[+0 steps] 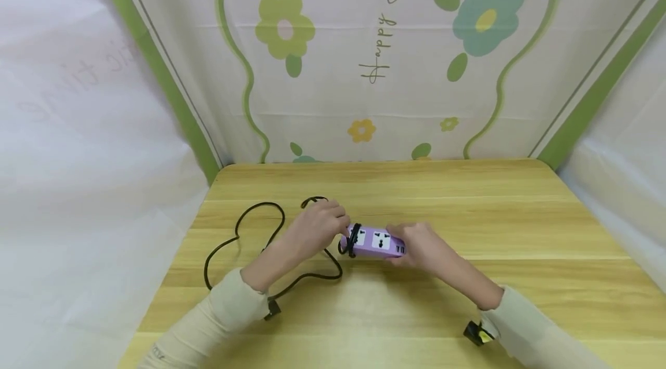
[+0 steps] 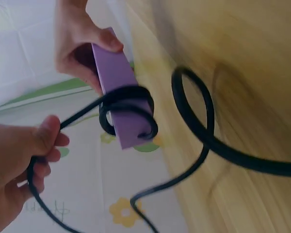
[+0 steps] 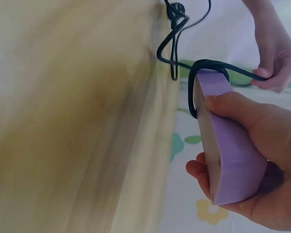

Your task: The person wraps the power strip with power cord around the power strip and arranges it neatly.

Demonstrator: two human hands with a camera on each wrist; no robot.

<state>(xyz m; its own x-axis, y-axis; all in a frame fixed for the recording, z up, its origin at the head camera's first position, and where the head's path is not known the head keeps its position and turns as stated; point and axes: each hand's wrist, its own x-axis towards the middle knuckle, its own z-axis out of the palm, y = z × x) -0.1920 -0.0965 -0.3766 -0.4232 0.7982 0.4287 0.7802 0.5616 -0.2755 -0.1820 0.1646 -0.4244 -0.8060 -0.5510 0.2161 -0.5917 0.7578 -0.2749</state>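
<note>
A purple power strip with white socket faces is held above the wooden table. My right hand grips its right end, thumb on one side and fingers on the other, as the right wrist view also shows. Black cord is looped round the strip's left end. In the left wrist view my left hand pinches a stretch of this cord between thumb and fingers, just beside the strip. The rest of the cord trails in loose curves on the table at the left.
The wooden table spans the area under both hands. A patterned white cloth with flowers hangs behind its far edge, and white sheets flank the sides. A small black object shows by the left sleeve.
</note>
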